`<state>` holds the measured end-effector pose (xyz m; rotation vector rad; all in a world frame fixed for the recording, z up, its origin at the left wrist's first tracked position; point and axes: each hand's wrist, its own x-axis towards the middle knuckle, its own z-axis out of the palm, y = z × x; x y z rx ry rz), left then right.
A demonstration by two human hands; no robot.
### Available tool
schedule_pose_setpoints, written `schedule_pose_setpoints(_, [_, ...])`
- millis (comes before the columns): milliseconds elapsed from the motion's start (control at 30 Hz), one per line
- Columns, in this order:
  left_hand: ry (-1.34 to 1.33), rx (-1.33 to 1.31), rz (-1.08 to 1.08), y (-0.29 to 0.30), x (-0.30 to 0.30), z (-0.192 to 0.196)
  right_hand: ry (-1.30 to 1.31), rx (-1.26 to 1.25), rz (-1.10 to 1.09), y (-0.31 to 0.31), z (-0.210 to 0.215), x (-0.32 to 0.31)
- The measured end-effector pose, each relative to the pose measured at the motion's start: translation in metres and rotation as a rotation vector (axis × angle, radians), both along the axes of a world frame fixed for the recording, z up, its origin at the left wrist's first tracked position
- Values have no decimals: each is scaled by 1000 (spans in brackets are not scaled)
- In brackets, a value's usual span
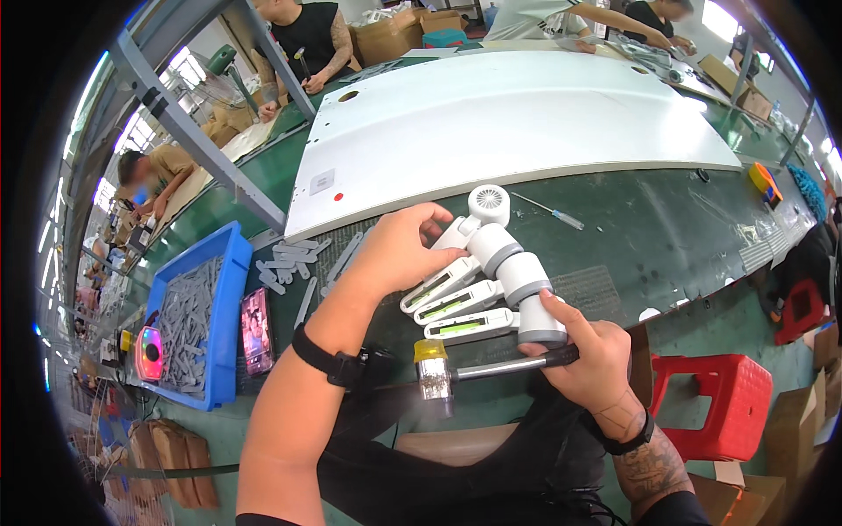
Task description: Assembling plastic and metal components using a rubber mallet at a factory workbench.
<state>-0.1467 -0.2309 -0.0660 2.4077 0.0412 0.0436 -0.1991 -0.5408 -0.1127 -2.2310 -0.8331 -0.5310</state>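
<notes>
Several white handheld fans lie in a row on the green bench, their grey-ringed round heads toward my right. The farthest handheld fan shows a slatted round face; my left hand curls its fingers and thumb around its handle. The nearer handles, such as that of the nearest handheld fan, have open slots with yellow-green strips inside. My right hand grips the black handle of a mallet, whose metal head has a yellow face. The right thumb and fingertips also touch the nearest fan's head.
A blue tray of grey plastic strips stands at the left, with loose grey strips and a phone beside it. A large white panel lies beyond the fans. A screwdriver and yellow tape lie right; a red stool stands below.
</notes>
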Motion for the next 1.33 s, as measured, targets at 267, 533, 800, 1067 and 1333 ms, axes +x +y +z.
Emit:
schedule_pose_setpoints(267, [-51, -151, -44, 21, -6, -4, -155, -24, 63, -5, -9, 4])
schedule_pose_setpoints(533, [-74, -3, -130, 37, -27, -13, -207, 1, 79, 11, -14, 3])
schedule_pose_setpoints(800, [-273, -23, 56, 81, -46, 21, 2, 170, 10, -19, -16, -11])
schedule_pose_setpoints(1067, [-19, 268, -1, 54, -105, -1, 261, 277, -188, -80, -32, -30])
schedule_pose_setpoints(1333, [-90, 360, 333, 71, -109, 17, 388, 316, -238, -93, -38, -55])
